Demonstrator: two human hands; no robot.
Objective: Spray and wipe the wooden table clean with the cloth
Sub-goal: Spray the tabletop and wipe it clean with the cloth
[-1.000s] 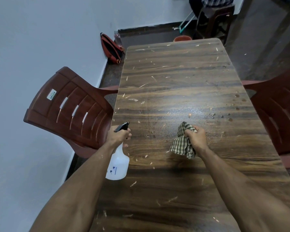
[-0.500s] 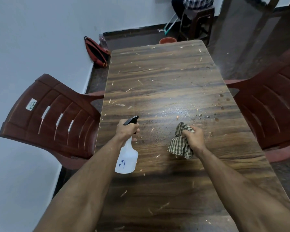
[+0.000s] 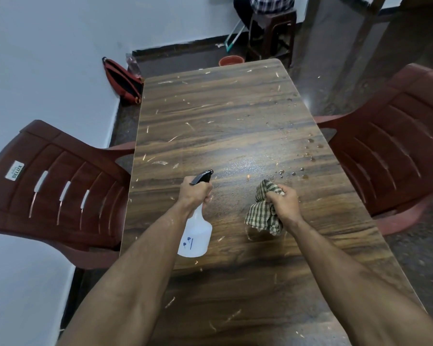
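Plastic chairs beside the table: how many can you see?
2. One chair stands at the table's left edge, another chair at its right edge. A stool stands beyond the far end; more could be out of frame.

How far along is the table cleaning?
Early. A misted patch glistens mid-table, so some spraying looks done. The left hand grips the spray bottle, nozzle aimed forward; the right hand holds the bunched checked cloth. Left: pale scraps and brown droplets dot the wooden table, unwiped.
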